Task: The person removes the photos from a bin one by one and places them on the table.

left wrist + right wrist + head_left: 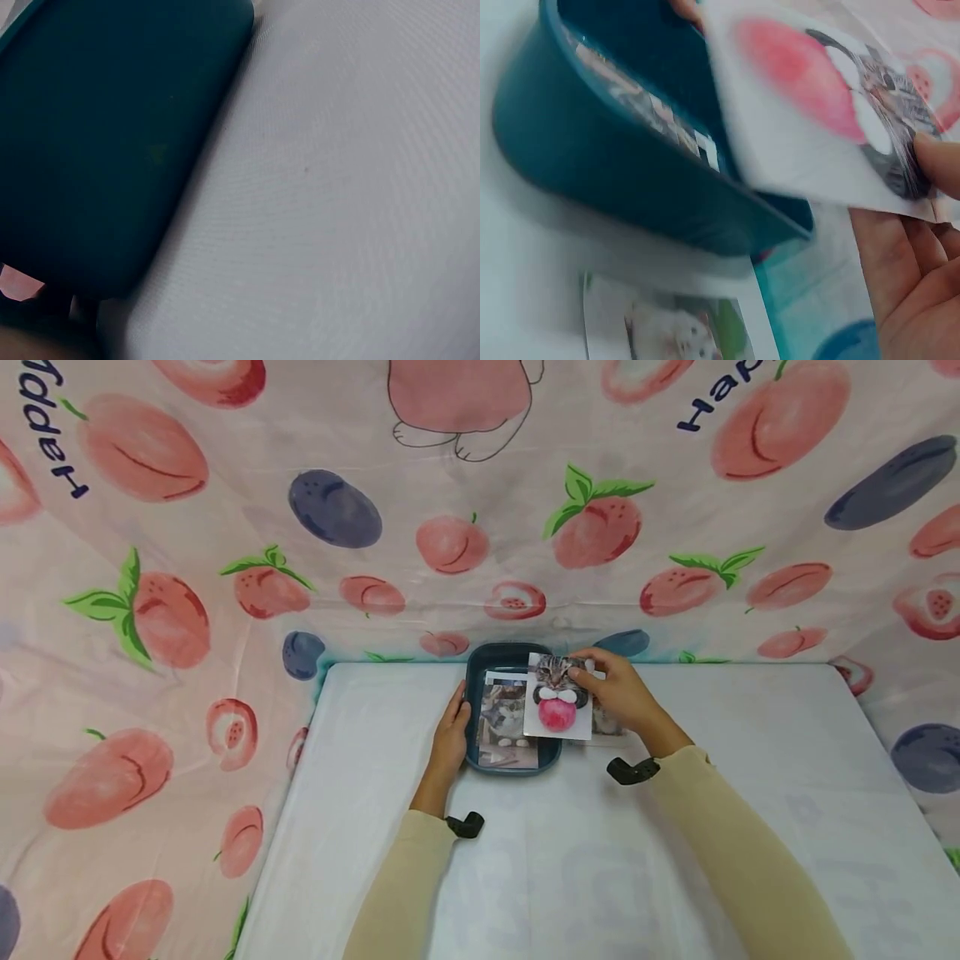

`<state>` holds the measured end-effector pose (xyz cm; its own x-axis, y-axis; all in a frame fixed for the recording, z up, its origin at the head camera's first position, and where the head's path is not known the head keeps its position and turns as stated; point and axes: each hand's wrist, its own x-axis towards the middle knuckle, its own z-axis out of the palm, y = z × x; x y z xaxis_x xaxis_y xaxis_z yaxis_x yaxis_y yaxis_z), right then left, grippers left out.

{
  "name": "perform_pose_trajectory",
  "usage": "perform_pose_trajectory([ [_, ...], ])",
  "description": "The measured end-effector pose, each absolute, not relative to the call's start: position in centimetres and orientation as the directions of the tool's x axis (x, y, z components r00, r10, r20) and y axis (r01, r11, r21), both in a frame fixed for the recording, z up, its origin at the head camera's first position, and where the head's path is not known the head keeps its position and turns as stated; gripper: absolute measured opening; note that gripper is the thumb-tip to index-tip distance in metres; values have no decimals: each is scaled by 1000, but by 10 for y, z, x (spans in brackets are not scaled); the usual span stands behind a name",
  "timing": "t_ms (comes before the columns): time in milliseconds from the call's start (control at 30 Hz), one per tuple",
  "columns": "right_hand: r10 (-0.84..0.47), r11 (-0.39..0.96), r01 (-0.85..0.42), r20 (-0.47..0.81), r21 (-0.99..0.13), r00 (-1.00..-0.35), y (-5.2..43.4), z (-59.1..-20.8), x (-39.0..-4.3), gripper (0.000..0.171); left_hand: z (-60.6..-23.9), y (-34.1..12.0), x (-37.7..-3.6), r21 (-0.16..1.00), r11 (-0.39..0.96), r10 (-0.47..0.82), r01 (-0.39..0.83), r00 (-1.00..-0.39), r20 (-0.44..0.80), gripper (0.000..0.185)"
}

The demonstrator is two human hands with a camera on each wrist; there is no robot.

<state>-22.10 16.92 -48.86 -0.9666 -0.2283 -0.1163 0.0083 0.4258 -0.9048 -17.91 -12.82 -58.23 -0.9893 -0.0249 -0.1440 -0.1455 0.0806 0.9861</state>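
**Cat photo held over the tray, with little margin on either side**

A white table [675, 827] stands inside a tent of peach-printed cloth [187, 568], and at its far edge sits a dark teal tray [474, 689]. The tray is the largest thing in play and the likeliest to shift: it is light plastic on a smooth cover, and the left hand [452, 731] only rests against its left wall, fingers fairly straight, gripping nothing. The left wrist view shows just the tray's outer side and bare table, so how firmly the hand steadies it is hard to judge. A push from the other side could slide the tray toward the cloth.

Inside the tray lies a photo [506, 727] already flat on the bottom. Beside the tray's right wall, on the table, lies another photo [679, 330].

The right hand [618, 693] pinches the cat photo [557, 697] by its far right edge, thumb on top and fingers beneath, and holds it tilted above the tray's right rim. The hold is narrow and at one edge only, so the paper can droop, twist or slip out. If the low edge catches the rim, the sheet could bend or land half outside, on the photo lying by the wall. It could also come down crooked over the photo in the tray and nudge it askew.
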Motion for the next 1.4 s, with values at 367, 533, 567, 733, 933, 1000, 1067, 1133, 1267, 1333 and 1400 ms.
perform_pose_trajectory([
  [367,-168,470,125,-227,-874,-959,208,-492,-212,49,-580,-129,-177,989,64,-2,-133,-991,-133,52],
  [533,-226,357,211,-304,-910,-926,229,-498,-207,56,-579,-129,-178,987,66,-7,-144,-990,-144,51],
  [567,-242,336,217,-307,-916,-920,233,-499,-206,58,-579,-129,-179,986,66,-6,-152,-988,-152,52],
  [733,-249,273,249,-318,-929,-915,252,-505,-198,68,-579,-129,-178,984,63,-9,-164,-986,-164,52],
  [933,-78,351,287,-333,-891,-940,271,-520,-197,71,-579,-129,-178,985,59,-13,-159,-987,-159,51],
  [1000,-23,365,290,-320,-885,-947,276,-524,-196,65,-578,-129,-178,986,59,-14,-159,-987,-158,51],
  [1067,19,347,292,-305,-891,-952,280,-528,-195,60,-578,-129,-178,985,63,-15,-161,-987,-160,51],
  [1133,60,300,304,-301,-904,-952,285,-531,-195,55,-578,-129,-177,985,64,-16,-161,-987,-160,51],
  [1267,159,211,328,-299,-921,-941,295,-539,-194,43,-579,-129,-176,985,64,-13,-163,-987,-163,51],
  [1333,208,175,331,-294,-927,-933,300,-542,-195,37,-579,-129,-176,984,65,-12,-163,-987,-162,51],
  [1400,245,169,333,-287,-928,-926,303,-544,-197,33,-580,-130,-177,985,62,-11,-160,-987,-160,51],
])
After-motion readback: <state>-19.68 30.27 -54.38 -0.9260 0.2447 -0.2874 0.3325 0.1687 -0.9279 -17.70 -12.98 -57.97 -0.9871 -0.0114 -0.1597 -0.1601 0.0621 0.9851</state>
